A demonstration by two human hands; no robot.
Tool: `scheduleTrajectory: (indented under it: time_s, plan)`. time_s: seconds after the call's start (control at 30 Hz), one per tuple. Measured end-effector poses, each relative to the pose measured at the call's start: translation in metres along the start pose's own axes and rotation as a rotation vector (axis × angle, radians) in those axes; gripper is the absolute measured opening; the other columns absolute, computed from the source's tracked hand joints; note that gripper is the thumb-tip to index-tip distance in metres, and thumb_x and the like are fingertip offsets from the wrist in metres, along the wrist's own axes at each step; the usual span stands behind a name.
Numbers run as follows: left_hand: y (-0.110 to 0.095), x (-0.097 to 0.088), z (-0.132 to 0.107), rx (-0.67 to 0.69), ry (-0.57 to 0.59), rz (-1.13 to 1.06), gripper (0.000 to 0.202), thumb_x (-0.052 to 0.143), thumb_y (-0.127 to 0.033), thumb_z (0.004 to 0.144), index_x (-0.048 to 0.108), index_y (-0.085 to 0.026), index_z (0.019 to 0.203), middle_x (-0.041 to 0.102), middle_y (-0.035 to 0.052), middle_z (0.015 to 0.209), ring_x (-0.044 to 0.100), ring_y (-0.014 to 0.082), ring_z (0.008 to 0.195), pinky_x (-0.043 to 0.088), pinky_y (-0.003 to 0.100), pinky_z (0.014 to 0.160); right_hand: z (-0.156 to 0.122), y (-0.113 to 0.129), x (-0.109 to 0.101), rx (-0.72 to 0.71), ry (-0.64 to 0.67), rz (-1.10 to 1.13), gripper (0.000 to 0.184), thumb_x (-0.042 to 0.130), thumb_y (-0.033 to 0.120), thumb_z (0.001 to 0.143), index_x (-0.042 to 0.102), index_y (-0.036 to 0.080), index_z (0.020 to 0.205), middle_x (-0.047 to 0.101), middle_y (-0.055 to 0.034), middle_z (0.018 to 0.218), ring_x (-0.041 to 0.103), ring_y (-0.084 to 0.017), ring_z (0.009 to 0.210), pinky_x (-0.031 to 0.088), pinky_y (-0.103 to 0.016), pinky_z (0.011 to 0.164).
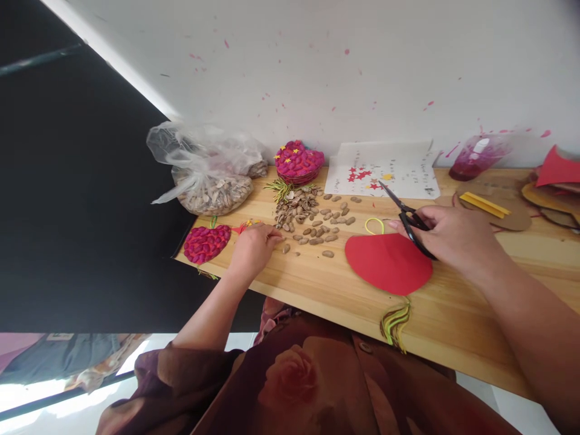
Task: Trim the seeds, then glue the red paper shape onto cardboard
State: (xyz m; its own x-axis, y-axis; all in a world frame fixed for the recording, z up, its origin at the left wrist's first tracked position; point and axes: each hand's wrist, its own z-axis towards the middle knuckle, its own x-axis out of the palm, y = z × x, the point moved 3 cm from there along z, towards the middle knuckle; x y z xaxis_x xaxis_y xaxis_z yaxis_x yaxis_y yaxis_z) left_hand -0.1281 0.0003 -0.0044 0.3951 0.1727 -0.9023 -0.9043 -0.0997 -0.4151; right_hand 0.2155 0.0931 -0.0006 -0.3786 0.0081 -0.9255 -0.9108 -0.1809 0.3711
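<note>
My right hand (453, 235) is closed around black-handled scissors (408, 220), their blades pointing up and left toward the paper. Below them lies a red paper piece (389, 263) with a yellow cord loop (374, 226) at its top and a green-and-brown tassel (396, 326) at its lower edge. My left hand (256, 251) rests low over the table with thumb and fingers pinched together; what is between them, if anything, is hidden. Beside its fingertips are loose peanuts (317, 232) and a heap of shells (296, 208). A pink-and-purple shell-covered heart (207, 243) lies left of that hand.
Behind stand a plastic bag of shells (215, 190) and another decorated heart (299, 162) with yellow stars. A white sheet (408, 160) carries red paper stars (360, 174). At right are a purple-stained cup (473, 157), cardboard (516, 214) and yellow folded paper (484, 204).
</note>
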Motion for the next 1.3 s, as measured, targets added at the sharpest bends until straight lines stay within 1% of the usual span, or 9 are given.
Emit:
scheduleTrajectory:
  time_s: [0.1, 0.17, 0.27, 0.37, 0.4, 0.53, 0.7, 0.97, 1.3]
  plan:
    - [-0.001, -0.005, 0.0, -0.137, 0.003, -0.42, 0.012, 0.072, -0.029, 0.079, 0.075, -0.019, 0.083, 0.075, 0.0028, 0.081, 0.064, 0.0163, 0.072, 0.051, 0.029, 0.074, -0.007, 0.007, -0.004, -0.05, -0.109, 0.082, 0.064, 0.047, 0.087, 0.071, 0.055, 0.024, 0.06, 0.057, -0.0023, 0.053, 0.048, -0.017, 0.053, 0.035, -0.033, 0.058]
    - [-0.008, -0.003, -0.004, -0.216, 0.065, -0.798, 0.02, 0.081, -0.033, 0.072, 0.074, -0.017, 0.082, 0.071, 0.0007, 0.074, 0.058, 0.0116, 0.064, 0.048, 0.025, 0.065, -0.015, 0.014, -0.006, -0.119, -0.189, 0.133, 0.059, 0.051, 0.081, 0.075, 0.058, 0.023, 0.065, 0.059, -0.0018, 0.055, 0.048, -0.016, 0.052, 0.035, -0.032, 0.056]
    - [-0.029, 0.01, -0.014, -0.342, 0.254, -1.32, 0.03, 0.089, -0.035, 0.063, 0.072, -0.016, 0.079, 0.064, -0.0008, 0.069, 0.056, 0.0088, 0.063, 0.047, 0.02, 0.06, -0.031, 0.028, -0.005, -0.287, -0.26, 0.142, 0.044, 0.057, 0.067, 0.082, 0.06, 0.024, 0.069, 0.062, 0.0003, 0.059, 0.051, -0.014, 0.052, 0.036, -0.028, 0.054]
    - [-0.054, 0.027, -0.026, -0.413, 0.422, -1.615, 0.031, 0.091, -0.031, 0.063, 0.069, -0.014, 0.076, 0.065, 0.0014, 0.075, 0.06, 0.0085, 0.068, 0.048, 0.017, 0.058, -0.047, 0.045, -0.004, -0.537, -0.355, 0.173, 0.033, 0.065, 0.052, 0.082, 0.059, 0.023, 0.068, 0.06, 0.0017, 0.056, 0.051, -0.012, 0.049, 0.036, -0.027, 0.051]
    - [-0.061, 0.031, -0.029, -0.413, 0.46, -1.676, 0.029, 0.091, -0.029, 0.065, 0.069, -0.013, 0.076, 0.065, 0.0017, 0.076, 0.06, 0.008, 0.068, 0.049, 0.016, 0.058, -0.051, 0.049, -0.003, -0.583, -0.376, 0.176, 0.031, 0.069, 0.049, 0.079, 0.058, 0.022, 0.067, 0.06, 0.0015, 0.056, 0.052, -0.012, 0.049, 0.035, -0.027, 0.051]
    - [-0.081, 0.041, -0.035, -0.406, 0.557, -1.815, 0.022, 0.087, -0.022, 0.071, 0.069, -0.011, 0.076, 0.064, 0.0022, 0.079, 0.06, 0.0067, 0.069, 0.051, 0.014, 0.061, -0.059, 0.058, -0.006, -0.704, -0.405, 0.151, 0.024, 0.075, 0.041, 0.075, 0.063, 0.019, 0.077, 0.064, 0.0014, 0.062, 0.055, -0.012, 0.052, 0.038, -0.026, 0.053]
    - [-0.091, 0.041, -0.036, -0.43, 0.57, -1.886, 0.02, 0.086, -0.018, 0.072, 0.069, -0.01, 0.076, 0.064, 0.0024, 0.078, 0.061, 0.0069, 0.069, 0.052, 0.013, 0.06, -0.059, 0.058, -0.012, -0.728, -0.434, 0.076, 0.024, 0.074, 0.04, 0.075, 0.065, 0.019, 0.081, 0.066, 0.0004, 0.066, 0.06, -0.014, 0.058, 0.04, -0.028, 0.058]
    - [-0.094, 0.046, -0.043, -0.494, 0.633, -1.882, 0.022, 0.087, -0.019, 0.072, 0.068, -0.009, 0.078, 0.067, 0.004, 0.079, 0.063, 0.0078, 0.069, 0.054, 0.014, 0.059, -0.056, 0.057, -0.005, -0.719, -0.415, -0.013, 0.027, 0.07, 0.045, 0.078, 0.063, 0.019, 0.075, 0.065, 0.0008, 0.064, 0.061, -0.016, 0.058, 0.039, -0.03, 0.058]
    - [-0.093, 0.047, -0.044, -0.505, 0.662, -1.845, 0.023, 0.088, -0.02, 0.07, 0.07, -0.008, 0.078, 0.072, 0.0063, 0.082, 0.067, 0.0082, 0.068, 0.056, 0.013, 0.063, -0.055, 0.054, 0.001, -0.735, -0.352, 0.021, 0.028, 0.071, 0.047, 0.077, 0.064, 0.02, 0.077, 0.067, -0.0001, 0.068, 0.062, -0.015, 0.062, 0.039, -0.029, 0.059]
